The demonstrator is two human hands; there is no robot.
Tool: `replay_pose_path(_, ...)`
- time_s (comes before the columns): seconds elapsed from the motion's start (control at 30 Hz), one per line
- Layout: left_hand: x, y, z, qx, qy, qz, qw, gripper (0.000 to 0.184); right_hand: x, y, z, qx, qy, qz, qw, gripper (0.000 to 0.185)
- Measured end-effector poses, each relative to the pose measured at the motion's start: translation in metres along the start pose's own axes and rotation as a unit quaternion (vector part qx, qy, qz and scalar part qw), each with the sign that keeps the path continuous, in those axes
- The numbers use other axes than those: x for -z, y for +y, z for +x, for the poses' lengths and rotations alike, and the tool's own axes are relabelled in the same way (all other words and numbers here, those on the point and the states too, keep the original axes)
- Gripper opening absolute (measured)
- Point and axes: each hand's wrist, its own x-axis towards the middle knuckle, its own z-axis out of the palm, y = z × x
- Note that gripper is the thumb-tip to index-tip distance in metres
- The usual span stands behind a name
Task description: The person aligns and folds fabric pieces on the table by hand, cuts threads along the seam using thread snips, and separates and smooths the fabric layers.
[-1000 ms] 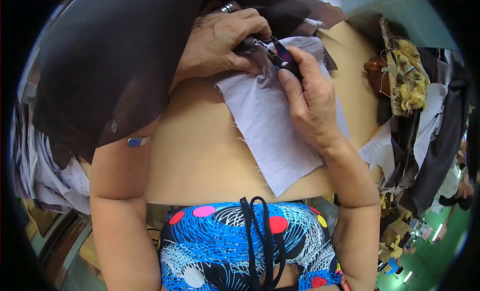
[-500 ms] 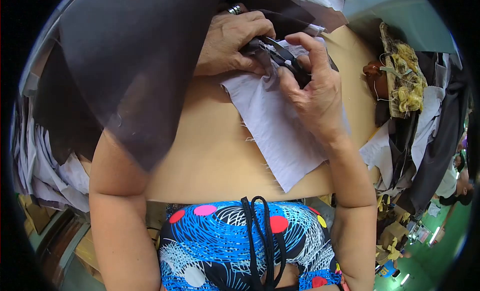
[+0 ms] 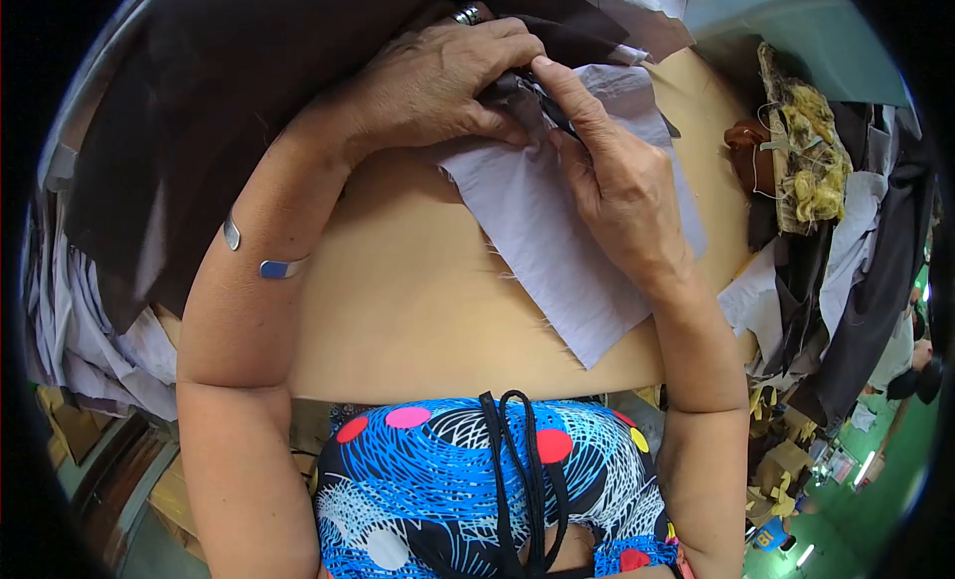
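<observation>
Tan tabletop (image 3: 398,290) under lilac cloth (image 3: 577,251) | green floor (image 3: 846,514) beyond | left hand (image 3: 438,82) pinches lilac cloth | right hand (image 3: 627,186) grips dark snips (image 3: 558,115)

We're in a sewing workshop: dark and pale cloth (image 3: 179,131) heaps around our hands (image 3: 622,186), cardboard boxes (image 3: 781,465) beyond the right.
</observation>
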Motion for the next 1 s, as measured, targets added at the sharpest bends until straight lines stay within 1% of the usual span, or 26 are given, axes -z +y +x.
replay_pose_path(0.07,0.0,0.0,0.0,0.0,0.005,-0.01,1.0,0.048,-0.002,0.002,-0.001,0.013,0.006,-0.002,1.0,0.053)
replay_pose_path(0.17,0.001,-0.001,0.001,-0.001,-0.012,-0.01,1.0,0.048,0.003,-0.003,-0.001,-0.045,-0.044,0.004,0.998,0.048)
replay_pose_path(0.27,0.002,-0.001,0.001,0.008,-0.023,-0.03,0.999,0.047,0.005,-0.004,-0.001,-0.057,-0.055,0.021,0.997,0.047)
replay_pose_path(0.3,0.002,-0.001,0.001,0.012,-0.024,-0.041,0.999,0.047,0.005,-0.004,0.0,-0.051,-0.024,0.039,0.998,0.046)
replay_pose_path(0.37,0.0,-0.001,0.001,0.006,-0.01,-0.015,1.0,0.046,0.004,-0.004,0.004,-0.039,0.039,0.075,0.996,0.046)
replay_pose_path(0.47,0.001,0.001,0.001,0.006,-0.013,-0.001,1.0,0.047,0.011,-0.006,0.007,-0.033,0.053,0.072,0.995,0.046)
replay_pose_path(0.57,0.003,0.003,0.002,0.028,-0.035,0.0,0.999,0.049,0.036,-0.002,0.005,-0.117,0.066,0.026,0.991,0.045)
replay_pose_path(0.6,0.003,0.003,0.002,0.038,-0.044,0.0,0.998,0.05,0.042,0.008,0.001,-0.116,0.071,-0.005,0.991,0.043)
replay_pose_path(0.7,0.007,0.005,0.001,0.036,-0.056,-0.012,0.998,0.054,0.065,0.036,-0.018,-0.154,0.044,-0.122,0.98,0.039)
replay_pose_path(0.8,0.005,0.003,-0.001,0.005,-0.047,-0.025,0.999,0.057,0.076,0.066,-0.041,-0.159,0.024,-0.215,0.963,0.032)
replay_pose_path(0.9,0.005,0.002,-0.001,0.004,-0.052,-0.009,0.999,0.058,0.075,0.062,-0.047,-0.116,0.046,-0.306,0.944,0.03)
replay_pose_path(1.0,0.012,0.004,0.002,0.009,-0.084,0.004,0.996,0.059,0.06,0.03,-0.035,-0.007,0.079,-0.305,0.949,0.035)
